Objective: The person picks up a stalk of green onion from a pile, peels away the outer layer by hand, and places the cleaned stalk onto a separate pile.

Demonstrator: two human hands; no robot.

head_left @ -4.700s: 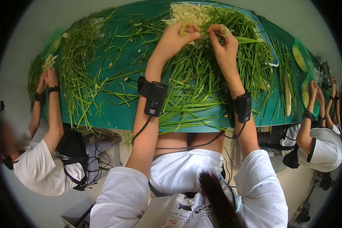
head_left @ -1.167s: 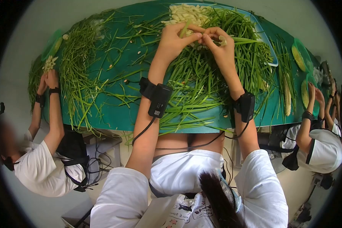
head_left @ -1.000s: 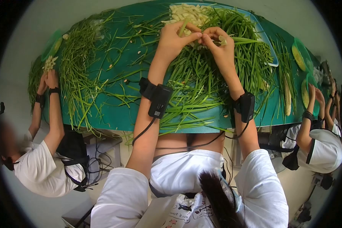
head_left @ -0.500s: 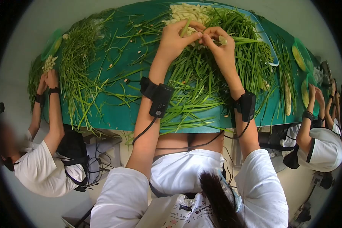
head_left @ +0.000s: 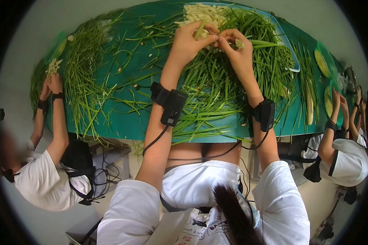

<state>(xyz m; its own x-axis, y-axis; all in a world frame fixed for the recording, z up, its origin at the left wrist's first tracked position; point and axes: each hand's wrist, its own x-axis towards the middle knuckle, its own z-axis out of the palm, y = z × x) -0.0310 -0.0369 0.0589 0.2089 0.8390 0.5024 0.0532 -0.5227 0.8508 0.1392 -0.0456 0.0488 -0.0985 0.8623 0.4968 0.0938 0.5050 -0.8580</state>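
Note:
My left hand (head_left: 188,43) and my right hand (head_left: 238,51) meet at the fingertips above a heap of long green leafy stalks (head_left: 216,81). Between the left thumb and fingers a short piece of green stalk (head_left: 200,30) sticks up. The right thumb and forefinger are pinched against the left fingertips; what lies between them is too small to make out. A pale, leaf-like scrap (head_left: 239,43) shows at the right fingers. Just beyond the hands lies a pile of pale, slender pieces (head_left: 202,13) on a light-blue tray (head_left: 295,65).
More green stalks (head_left: 84,61) spread across the green table (head_left: 129,118) on the left. Green mesh bags (head_left: 324,61) lie at the right. Co-workers sit at both sides, one's hands (head_left: 52,85) holding pale pieces. Black cables (head_left: 151,147) hang from my wrist devices.
My hands stay pinched together in nearly the same spot. The pale scrap by my right fingers has shifted slightly.

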